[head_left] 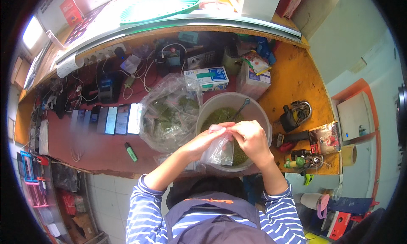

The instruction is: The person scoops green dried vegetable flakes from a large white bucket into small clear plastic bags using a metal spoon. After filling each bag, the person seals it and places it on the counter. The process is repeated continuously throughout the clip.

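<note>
Above a wide whitish bucket (266, 124), a small clear plastic bag (217, 152) hangs from my hands. My left hand (199, 144) pinches its upper edge from the left. Fingertips of my right hand (253, 138) close on the same edge, close against the left fingers. Inside the bucket lies a green, loose material (219, 116), with a spoon (243, 105) leaning on the far right wall. What the small bag contains is hard to make out. Left of the bucket stands a large clear plastic bag (169, 112) with green contents showing through.
Several phones (111, 120) lie in a row on the dark red desk (97, 148), with a green highlighter (131, 152) nearer me. Behind the bucket are a glove-type carton (206, 78) and a plastic container (253, 80). A padlock-like black tool (294, 116) lies right.
</note>
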### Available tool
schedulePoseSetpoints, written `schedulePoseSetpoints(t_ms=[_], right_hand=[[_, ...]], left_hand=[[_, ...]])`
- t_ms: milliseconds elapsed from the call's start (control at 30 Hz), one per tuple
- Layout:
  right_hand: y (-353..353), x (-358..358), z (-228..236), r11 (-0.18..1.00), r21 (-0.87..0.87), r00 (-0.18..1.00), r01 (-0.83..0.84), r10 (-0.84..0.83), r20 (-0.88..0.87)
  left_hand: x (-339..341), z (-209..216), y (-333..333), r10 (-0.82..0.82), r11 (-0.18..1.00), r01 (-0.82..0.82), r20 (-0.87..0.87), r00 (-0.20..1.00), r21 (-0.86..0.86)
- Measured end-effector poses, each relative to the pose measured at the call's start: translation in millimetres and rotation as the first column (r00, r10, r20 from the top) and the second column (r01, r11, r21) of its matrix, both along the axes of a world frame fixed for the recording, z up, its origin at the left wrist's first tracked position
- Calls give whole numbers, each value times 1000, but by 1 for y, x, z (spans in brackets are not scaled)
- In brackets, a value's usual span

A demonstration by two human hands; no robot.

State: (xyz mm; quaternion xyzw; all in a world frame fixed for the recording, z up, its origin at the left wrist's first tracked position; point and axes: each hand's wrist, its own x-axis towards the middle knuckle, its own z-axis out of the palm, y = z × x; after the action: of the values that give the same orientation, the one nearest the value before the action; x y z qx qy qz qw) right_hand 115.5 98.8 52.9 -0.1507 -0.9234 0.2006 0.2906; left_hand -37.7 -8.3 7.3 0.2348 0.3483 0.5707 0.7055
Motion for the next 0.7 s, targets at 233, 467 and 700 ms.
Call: schedulePoseSetpoints(t_ms=[233,467,700], right_hand=[[15,20,-1,898,-188,900,399,-422,-108],[-22,18,-21,646,-761,991,68,-133,-25],[-19,23,-17,171,-980,995,-101,42,-95]], left_hand=[[-22,-3,-14,299,953,-301,-309,903,44],[8,24,-18,284,958,-118,-913,293,260],[10,12,-11,237,961,-5,-809,538,278]])
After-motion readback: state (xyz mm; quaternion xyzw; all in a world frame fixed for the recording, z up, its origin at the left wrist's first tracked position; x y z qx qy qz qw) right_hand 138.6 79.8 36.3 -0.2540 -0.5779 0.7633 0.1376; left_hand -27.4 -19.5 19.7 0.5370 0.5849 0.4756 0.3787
